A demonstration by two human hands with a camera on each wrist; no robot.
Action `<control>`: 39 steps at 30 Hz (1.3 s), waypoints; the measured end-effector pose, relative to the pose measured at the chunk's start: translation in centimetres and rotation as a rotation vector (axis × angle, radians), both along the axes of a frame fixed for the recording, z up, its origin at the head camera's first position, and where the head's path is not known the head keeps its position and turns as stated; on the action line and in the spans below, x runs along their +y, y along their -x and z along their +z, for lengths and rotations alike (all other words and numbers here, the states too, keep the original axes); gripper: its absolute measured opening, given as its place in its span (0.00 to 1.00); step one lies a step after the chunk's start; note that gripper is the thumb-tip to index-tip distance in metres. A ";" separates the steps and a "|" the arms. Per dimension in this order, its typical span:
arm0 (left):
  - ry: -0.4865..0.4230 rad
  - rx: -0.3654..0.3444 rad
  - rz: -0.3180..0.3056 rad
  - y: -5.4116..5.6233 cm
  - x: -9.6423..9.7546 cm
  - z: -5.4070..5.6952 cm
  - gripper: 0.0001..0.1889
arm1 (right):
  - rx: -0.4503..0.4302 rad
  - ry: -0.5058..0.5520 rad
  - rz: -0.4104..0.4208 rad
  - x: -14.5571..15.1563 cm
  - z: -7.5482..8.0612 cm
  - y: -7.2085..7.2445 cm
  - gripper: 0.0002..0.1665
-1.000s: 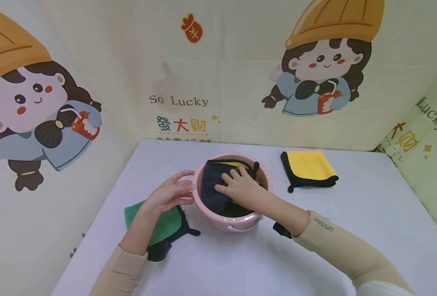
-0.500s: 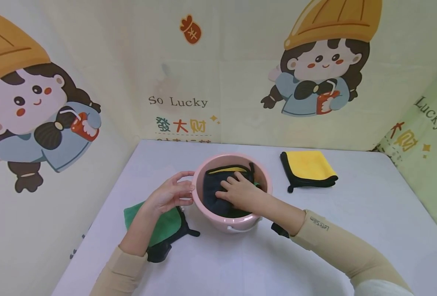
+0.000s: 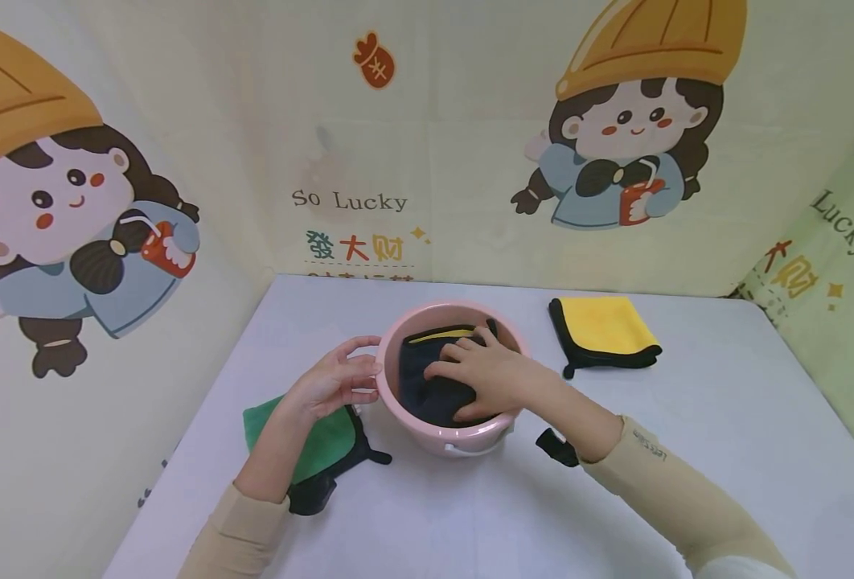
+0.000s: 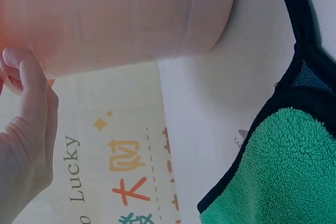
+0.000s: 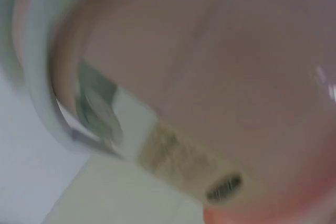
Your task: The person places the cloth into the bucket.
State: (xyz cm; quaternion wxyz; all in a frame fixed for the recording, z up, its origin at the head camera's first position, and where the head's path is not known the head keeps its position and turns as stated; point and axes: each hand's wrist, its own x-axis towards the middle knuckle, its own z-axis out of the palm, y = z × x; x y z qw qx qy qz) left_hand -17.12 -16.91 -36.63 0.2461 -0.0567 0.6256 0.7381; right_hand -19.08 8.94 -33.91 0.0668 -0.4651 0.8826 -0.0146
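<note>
A pink bucket (image 3: pixel 463 441) stands mid-table in the head view. My left hand (image 3: pixel 336 378) holds its left rim with bent fingers; in the left wrist view the same hand (image 4: pixel 31 129) is beside the bucket wall (image 4: pixel 131 14). Inside lies a folded dark towel (image 3: pixel 420 390) with black trim and a yellow strip at its far edge. Spread fingers of my right hand (image 3: pixel 488 370) rest on this towel, partly hiding it. The right wrist view is blurred and filled by the bucket wall (image 5: pixel 210 77); my right hand is hidden there.
A green towel (image 3: pixel 326 442) with black trim lies left of the bucket, partly under my left forearm. A folded yellow towel (image 3: pixel 608 326) lies at the back right. A black piece (image 3: pixel 557 447) shows beside my right forearm. The bucket's white handle (image 3: pixel 474 452) hangs in front.
The dark towel has sunk lower into the bucket. My right hand has shifted right and spread its fingers over the towel. The left hand stays at the rim.
</note>
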 end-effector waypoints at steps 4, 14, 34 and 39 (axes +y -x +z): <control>0.002 -0.001 0.002 -0.1 0.0 0.0 0.30 | 0.009 0.229 -0.075 2.5 1.4 1.2 0.35; -0.004 0.004 -0.001 -0.2 -0.2 0.0 0.30 | 0.226 0.455 -0.685 10.4 -1.4 6.4 0.38; -0.007 0.004 -0.008 -0.1 0.0 0.0 0.30 | -0.022 0.104 -0.998 17.3 -11.0 8.4 0.54; 0.000 0.004 -0.003 0.0 0.0 0.0 0.29 | -0.106 0.059 -1.001 17.5 -11.5 8.6 0.56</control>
